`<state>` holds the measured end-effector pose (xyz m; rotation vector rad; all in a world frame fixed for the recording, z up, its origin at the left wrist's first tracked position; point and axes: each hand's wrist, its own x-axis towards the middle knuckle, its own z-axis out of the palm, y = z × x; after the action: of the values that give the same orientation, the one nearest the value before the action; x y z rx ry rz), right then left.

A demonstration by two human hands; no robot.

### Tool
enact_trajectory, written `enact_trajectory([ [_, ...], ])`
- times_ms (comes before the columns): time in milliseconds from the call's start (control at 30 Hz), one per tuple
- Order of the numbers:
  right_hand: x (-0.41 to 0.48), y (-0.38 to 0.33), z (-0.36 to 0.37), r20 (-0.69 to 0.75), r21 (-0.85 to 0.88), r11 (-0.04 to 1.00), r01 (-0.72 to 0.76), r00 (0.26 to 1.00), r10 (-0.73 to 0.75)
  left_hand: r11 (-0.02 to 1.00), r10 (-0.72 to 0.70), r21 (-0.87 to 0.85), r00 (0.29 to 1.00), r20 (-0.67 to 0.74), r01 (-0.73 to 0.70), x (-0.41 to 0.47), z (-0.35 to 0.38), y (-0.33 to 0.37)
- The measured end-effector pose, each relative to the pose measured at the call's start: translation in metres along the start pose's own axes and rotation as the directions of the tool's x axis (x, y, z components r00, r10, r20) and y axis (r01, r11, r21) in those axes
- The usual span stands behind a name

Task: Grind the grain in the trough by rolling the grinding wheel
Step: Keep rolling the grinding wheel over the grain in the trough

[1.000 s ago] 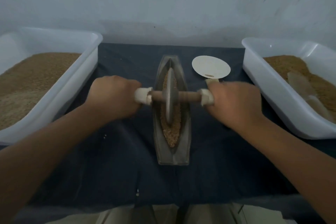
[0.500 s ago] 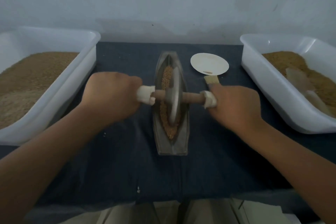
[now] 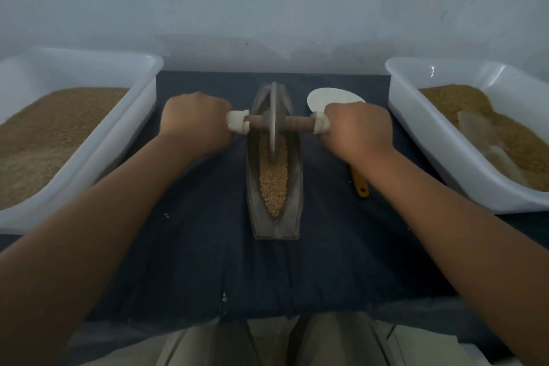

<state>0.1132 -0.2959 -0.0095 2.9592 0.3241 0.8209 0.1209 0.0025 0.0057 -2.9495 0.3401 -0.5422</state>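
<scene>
A narrow boat-shaped metal trough lies lengthwise in the middle of the dark cloth. Tan grain fills its near and middle part. The thin grey grinding wheel stands upright in the trough's far half, on a wooden axle with white-wrapped ends. My left hand grips the left end of the axle. My right hand grips the right end. Both fists hide the handle tips.
A white tub of brown grain sits at the left, and another white tub of grain at the right. A white disc lies beyond my right hand. A yellow handle pokes out under my right wrist.
Both hands have pushed the wheel away from me, from the trough's middle to its far half. More grain now shows in the near part.
</scene>
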Motion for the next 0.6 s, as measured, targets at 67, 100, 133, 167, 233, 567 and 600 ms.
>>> enact_trajectory([
  [67, -0.031, 0.001, -0.014, -0.024, -0.036, 0.998, 0.057, 0.998, -0.058, 0.998, 0.055, 0.038, 0.998, -0.036, -0.054, -0.034, -0.001, -0.004],
  [100, -0.046, 0.001, -0.021, -0.049, -0.062, 0.995, 0.083, 0.995, -0.086, 0.995, 0.090, 0.050, 0.993, -0.078, -0.086, -0.051, -0.003, -0.005],
  [133, -0.059, 0.002, -0.028, -0.062, -0.065, 0.993, 0.103, 0.992, -0.107, 0.993, 0.114, 0.025, 0.986, -0.120, -0.112, -0.068, -0.005, -0.006],
  [167, -0.067, 0.002, -0.031, -0.073, -0.048, 0.992, 0.119, 0.990, -0.123, 0.991, 0.128, -0.014, 0.980, -0.153, -0.131, -0.078, -0.005, -0.008],
  [233, -0.070, 0.003, -0.030, -0.077, -0.020, 0.993, 0.114, 0.990, -0.115, 0.989, 0.130, -0.046, 0.976, -0.177, -0.140, -0.079, -0.001, -0.008],
  [567, 0.018, -0.004, -0.006, -0.014, 0.008, 1.000, -0.021, 1.000, 0.021, 1.000, -0.014, -0.011, 1.000, -0.024, 0.014, 0.014, -0.001, 0.003],
  [600, 0.010, -0.004, -0.008, -0.004, 0.011, 1.000, -0.026, 1.000, 0.026, 1.000, -0.002, -0.004, 1.000, -0.011, 0.002, 0.008, -0.003, 0.003],
])
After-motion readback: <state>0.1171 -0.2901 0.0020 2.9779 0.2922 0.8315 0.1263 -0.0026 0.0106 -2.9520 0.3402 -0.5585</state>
